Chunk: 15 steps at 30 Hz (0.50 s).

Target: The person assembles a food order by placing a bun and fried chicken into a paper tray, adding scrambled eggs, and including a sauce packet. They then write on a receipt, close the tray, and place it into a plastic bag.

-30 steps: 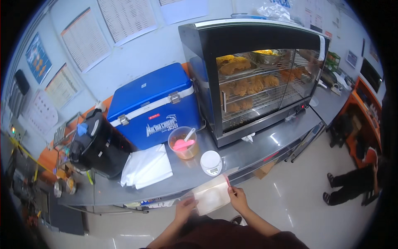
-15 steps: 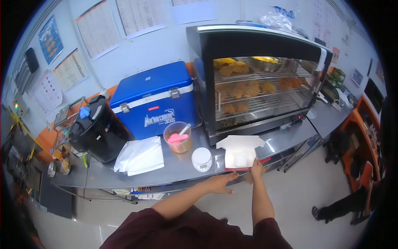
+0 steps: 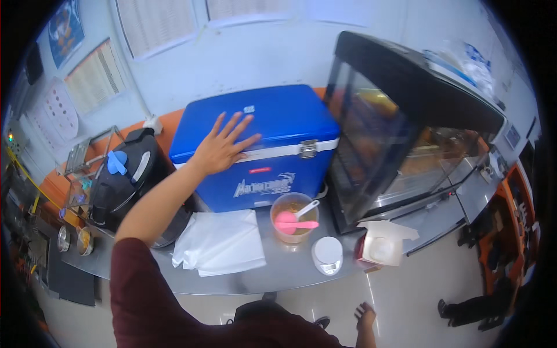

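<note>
My left hand (image 3: pixel 223 148), fingers spread, reaches over the front edge of the blue cooler box (image 3: pixel 261 119); I cannot tell if it touches the lid, which is closed. My right hand (image 3: pixel 365 316) hangs low in front of the counter with its fingers apart and nothing in them. An open-topped paper food box (image 3: pixel 384 246), white inside with red sides, stands at the counter's front edge. Beside it is a small white kitchen scale (image 3: pixel 328 255). A clear plastic tub (image 3: pixel 293 209) holds a pink scoop (image 3: pixel 287 223) and a white-handled utensil.
A black lidded container (image 3: pixel 130 174) stands left of the cooler. White sheets or bags (image 3: pixel 219 243) lie on the steel counter (image 3: pixel 226 284). The glass food warmer (image 3: pixel 400 139) rises at the right. Another person's leg (image 3: pixel 467 310) shows at the far right.
My right hand has let go of the food box and dropped below the counter. My left hand has moved up and left to the cooler. The view has turned left.
</note>
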Tool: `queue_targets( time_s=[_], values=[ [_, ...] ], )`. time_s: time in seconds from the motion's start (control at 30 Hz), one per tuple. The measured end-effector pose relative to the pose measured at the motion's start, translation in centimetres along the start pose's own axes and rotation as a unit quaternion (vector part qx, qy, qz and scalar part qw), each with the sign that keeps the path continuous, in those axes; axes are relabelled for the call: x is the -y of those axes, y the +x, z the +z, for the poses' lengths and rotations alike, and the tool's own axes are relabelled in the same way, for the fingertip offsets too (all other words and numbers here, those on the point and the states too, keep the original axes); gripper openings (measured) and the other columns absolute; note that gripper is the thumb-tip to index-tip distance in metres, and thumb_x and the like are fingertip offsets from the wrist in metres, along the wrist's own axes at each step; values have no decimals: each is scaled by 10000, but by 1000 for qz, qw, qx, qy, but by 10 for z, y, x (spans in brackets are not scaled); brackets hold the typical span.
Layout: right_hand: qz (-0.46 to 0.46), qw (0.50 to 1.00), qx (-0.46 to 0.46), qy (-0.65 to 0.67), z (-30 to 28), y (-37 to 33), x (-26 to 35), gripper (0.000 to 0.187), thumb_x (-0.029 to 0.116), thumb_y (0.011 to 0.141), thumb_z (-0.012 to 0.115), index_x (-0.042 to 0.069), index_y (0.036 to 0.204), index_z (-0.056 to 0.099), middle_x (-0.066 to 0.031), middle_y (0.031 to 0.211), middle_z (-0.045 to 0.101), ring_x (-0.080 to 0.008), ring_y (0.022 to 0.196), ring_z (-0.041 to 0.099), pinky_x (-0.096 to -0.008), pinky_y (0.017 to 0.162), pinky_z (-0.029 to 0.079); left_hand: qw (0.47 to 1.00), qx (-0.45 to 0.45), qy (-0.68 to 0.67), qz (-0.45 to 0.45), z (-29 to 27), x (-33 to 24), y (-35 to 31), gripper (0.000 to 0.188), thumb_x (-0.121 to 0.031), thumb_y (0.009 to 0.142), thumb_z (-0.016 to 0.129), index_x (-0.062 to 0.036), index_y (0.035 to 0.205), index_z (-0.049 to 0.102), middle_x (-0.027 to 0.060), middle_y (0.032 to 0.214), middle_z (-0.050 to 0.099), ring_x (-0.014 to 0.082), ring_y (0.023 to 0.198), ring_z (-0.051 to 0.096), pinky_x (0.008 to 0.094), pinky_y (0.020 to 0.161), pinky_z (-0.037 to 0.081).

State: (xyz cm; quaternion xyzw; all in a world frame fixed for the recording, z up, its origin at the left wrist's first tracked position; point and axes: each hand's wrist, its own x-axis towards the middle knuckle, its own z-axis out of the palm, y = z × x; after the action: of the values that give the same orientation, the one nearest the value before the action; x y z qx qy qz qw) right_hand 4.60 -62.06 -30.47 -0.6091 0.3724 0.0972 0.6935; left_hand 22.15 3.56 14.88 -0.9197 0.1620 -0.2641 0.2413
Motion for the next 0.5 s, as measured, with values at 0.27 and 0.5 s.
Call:
queue_targets(
  time_s=[0.27,0.5],
  values=[
    [154,979,11,-130,59,-89,-110,294,123,910,630,-24,1162,663,-218,1073,702,-317,867,714,-386,697,584,990,-97,18,-96,-29,120,68,554,-517,882,655,-203,1337,615,70,1424,568,286,1284,554,613,1205,180],
    [-230,764,331,-505,134,-93,-77,206,152,920,642,-24,992,721,-161,949,726,-210,796,723,-331,697,593,962,-34,-64,-263,-45,210,138,710,-704,942,455,-69,1076,744,183,1137,714,311,1041,683,477,977,502]
  ],
)
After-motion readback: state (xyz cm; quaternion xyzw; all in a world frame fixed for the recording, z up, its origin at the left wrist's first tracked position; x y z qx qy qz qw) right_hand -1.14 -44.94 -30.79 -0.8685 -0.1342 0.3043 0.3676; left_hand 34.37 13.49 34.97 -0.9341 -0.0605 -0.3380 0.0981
